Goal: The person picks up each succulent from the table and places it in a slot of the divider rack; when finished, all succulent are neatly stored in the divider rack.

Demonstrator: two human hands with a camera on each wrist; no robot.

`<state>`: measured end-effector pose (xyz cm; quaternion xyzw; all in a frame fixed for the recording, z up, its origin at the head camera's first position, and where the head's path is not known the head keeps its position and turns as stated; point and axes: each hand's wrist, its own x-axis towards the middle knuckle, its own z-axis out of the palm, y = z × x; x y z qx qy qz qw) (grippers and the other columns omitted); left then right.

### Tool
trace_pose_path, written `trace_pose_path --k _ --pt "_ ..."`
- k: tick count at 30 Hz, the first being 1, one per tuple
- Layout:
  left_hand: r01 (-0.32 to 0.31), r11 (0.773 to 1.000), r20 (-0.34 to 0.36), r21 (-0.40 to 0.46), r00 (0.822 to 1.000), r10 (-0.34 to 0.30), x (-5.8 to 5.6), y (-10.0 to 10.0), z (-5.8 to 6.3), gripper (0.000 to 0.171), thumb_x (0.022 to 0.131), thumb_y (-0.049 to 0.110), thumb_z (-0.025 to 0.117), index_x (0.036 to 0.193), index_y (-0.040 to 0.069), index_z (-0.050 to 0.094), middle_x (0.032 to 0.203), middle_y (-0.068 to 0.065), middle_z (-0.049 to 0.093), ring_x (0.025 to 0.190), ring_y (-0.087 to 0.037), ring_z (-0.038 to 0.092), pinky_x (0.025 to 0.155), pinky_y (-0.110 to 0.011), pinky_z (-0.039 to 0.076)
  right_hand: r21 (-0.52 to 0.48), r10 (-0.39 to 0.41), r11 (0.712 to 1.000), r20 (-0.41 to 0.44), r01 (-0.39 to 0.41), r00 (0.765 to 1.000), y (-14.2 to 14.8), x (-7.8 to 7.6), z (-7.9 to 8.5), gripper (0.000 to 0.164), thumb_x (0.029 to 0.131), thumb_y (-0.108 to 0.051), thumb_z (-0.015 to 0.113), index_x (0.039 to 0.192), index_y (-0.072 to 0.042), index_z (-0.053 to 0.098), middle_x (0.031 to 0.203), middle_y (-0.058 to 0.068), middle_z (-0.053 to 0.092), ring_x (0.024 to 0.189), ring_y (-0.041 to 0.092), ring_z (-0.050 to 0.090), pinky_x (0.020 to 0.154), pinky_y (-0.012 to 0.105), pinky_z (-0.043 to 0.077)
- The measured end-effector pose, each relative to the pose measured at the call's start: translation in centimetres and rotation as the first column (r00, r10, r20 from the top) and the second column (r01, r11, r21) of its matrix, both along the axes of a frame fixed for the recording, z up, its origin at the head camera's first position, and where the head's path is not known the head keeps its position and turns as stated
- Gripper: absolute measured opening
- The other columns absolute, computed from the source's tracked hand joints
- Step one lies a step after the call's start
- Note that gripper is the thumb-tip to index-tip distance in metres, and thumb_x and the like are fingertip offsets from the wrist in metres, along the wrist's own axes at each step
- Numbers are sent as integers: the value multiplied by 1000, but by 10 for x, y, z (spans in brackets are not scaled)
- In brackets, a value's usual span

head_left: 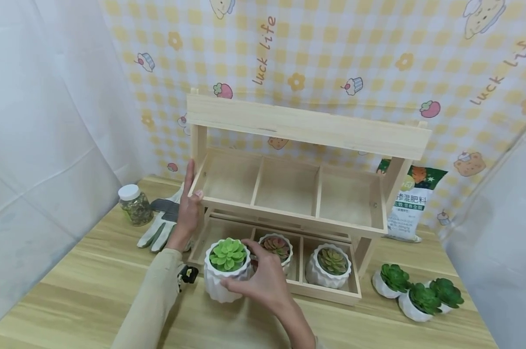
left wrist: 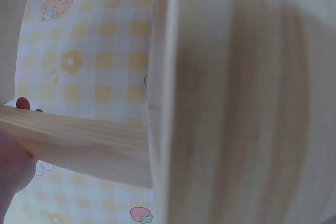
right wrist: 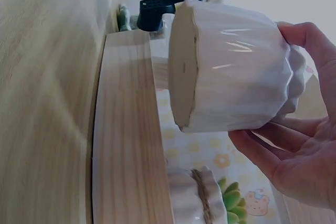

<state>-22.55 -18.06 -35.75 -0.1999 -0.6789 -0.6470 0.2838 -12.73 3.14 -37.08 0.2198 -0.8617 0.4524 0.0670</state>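
Note:
My right hand (head_left: 269, 278) holds a white fluted pot with a bright green succulent (head_left: 228, 255), thumb and fingers spread around its rim. The pot is in front of the lower tray's left compartment, and its bare base (right wrist: 182, 69) faces the right wrist camera, raised off the table. With my left hand (head_left: 190, 213) I grip the left end of the two-tier wooden shelf (head_left: 285, 211), thumb at the upper tray's front corner. Fingertips (left wrist: 22, 102) show past a wooden piece in the left wrist view. A reddish succulent (head_left: 276, 247) and a dull green one (head_left: 332, 261) stand in the lower tray.
Left of the shelf are a lidded jar (head_left: 135, 206) and grey-and-white work gloves (head_left: 162, 227). On the right, several small white pots with dark green succulents (head_left: 424, 298) sit close together. A fertilizer bag (head_left: 407, 208) stands behind the shelf's right end, before a checked cloth (head_left: 332, 58).

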Motion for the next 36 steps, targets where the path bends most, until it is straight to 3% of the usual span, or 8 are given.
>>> trace_pose_path --k 5,9,16,23,36 --pt "30 999 -6 25 1000 -29 0 1 0 72 84 11 36 149 4 4 155 -11 3 138 -31 12 109 -43 13 -64 -44 997 -32 42 999 -11 -5 -4 83 57 -46 82 125 -6 56 101 4 68 88 14 62 77 32 48" --pt "-2 1000 -2 -7 1000 2 2 2 0 71 84 11 35 149 3 5 155 -12 4 138 -33 13 109 -45 14 -124 -72 990 -31 68 997 -19 -10 -9 78 58 -38 83 122 -3 57 100 6 68 86 14 63 74 28 49" --pt "-28 998 -15 -48 1000 27 2 0 1 71 85 14 34 149 3 5 155 -13 7 137 -32 17 107 -47 17 -137 -115 984 5 115 993 -29 -18 -15 82 58 -38 83 124 0 55 102 13 67 88 21 64 77 33 50" --pt "-3 1000 -18 -15 1000 2 -1 1 1 71 84 12 33 149 4 5 155 -13 5 137 -31 15 108 -46 15 -158 -161 974 4 160 987 -32 -23 -20 83 59 -40 84 124 1 54 104 16 66 92 26 63 80 39 50" --pt "11 1000 -34 15 999 -11 -2 4 1 71 84 14 34 150 7 7 155 -9 8 137 -30 18 107 -46 18 -228 -236 947 -20 225 972 -46 -36 -27 76 58 -32 85 122 -1 57 105 12 66 95 24 62 82 37 48"
